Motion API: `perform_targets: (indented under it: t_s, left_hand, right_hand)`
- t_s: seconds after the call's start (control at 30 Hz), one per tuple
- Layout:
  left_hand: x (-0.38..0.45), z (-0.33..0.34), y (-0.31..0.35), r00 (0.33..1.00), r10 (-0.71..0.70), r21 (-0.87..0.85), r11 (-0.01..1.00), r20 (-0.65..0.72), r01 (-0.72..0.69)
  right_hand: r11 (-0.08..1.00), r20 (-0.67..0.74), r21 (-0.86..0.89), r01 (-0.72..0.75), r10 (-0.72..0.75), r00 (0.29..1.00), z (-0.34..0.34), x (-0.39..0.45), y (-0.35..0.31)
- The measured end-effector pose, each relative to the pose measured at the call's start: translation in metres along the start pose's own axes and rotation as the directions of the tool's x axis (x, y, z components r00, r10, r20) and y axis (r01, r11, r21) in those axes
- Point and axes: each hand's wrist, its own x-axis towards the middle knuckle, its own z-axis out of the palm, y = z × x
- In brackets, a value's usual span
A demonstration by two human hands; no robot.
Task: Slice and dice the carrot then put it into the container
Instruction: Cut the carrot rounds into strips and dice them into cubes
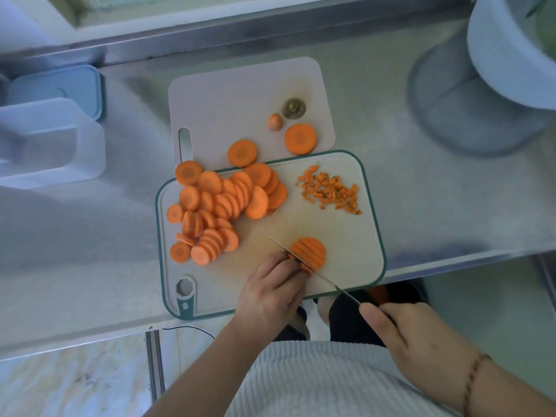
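Slices (216,206) crowd board (355,245) left; dice (331,191) right

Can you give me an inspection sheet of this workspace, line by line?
Surface: steel counter, two overlapping cutting boards.
Job's things: sliced rounds piled on green-edged board; diced carrot; stack cut into strips; clear container left.
Clutter: carrot ends on rear board.
Hands: left hand steadies stack; right hand grips knife.
Cables: thin dark cable under counter edge.
Surroundings: white bowl at right.
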Motion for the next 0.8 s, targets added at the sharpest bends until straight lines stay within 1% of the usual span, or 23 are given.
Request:
perform_targets:
  t_s: [0.13, 0.27, 0.4, 0.47, 0.57, 0.8]
  left_hand:
    - [-0.003, 0.0, -0.001, 1.0, 0.007, -0.006, 1.0, -0.028, -0.008]
    - [-0.005, 0.003, -0.003, 1.0, -0.001, 0.002, 1.0, -0.021, 0.001]
    - [-0.003, 0.0, -0.003, 1.0, -0.002, -0.005, 1.0, -0.013, 0.002]
    - [-0.004, -0.002, -0.002, 1.0, 0.005, -0.021, 1.0, -0.006, -0.005]
    - [-0.007, -0.004, -0.002, 1.0, 0.014, -0.035, 0.999, -0.015, -0.015]
    - [-0.012, -0.001, -0.007, 0.999, -0.004, -0.05, 0.999, -0.038, 0.002]
  right_hand:
    - [0.998, 0.056, -0.019, -0.057, 0.058, 0.997, 0.003, -0.006, 0.008]
    - [0.998, 0.077, -0.002, -0.069, 0.069, 0.995, 0.009, 0.006, -0.002]
    - [0.999, 0.036, 0.035, 0.039, -0.04, 0.999, 0.015, 0.031, -0.021]
    - [0.996, 0.03, 0.053, 0.065, -0.067, 0.997, 0.014, 0.032, -0.021]
    - [0.995, 0.005, 0.096, 0.016, -0.017, 1.0, 0.011, 0.016, -0.011]
    - [1.0, 0.035, 0.014, -0.018, 0.018, 0.999, 0.011, -0.002, -0.004]
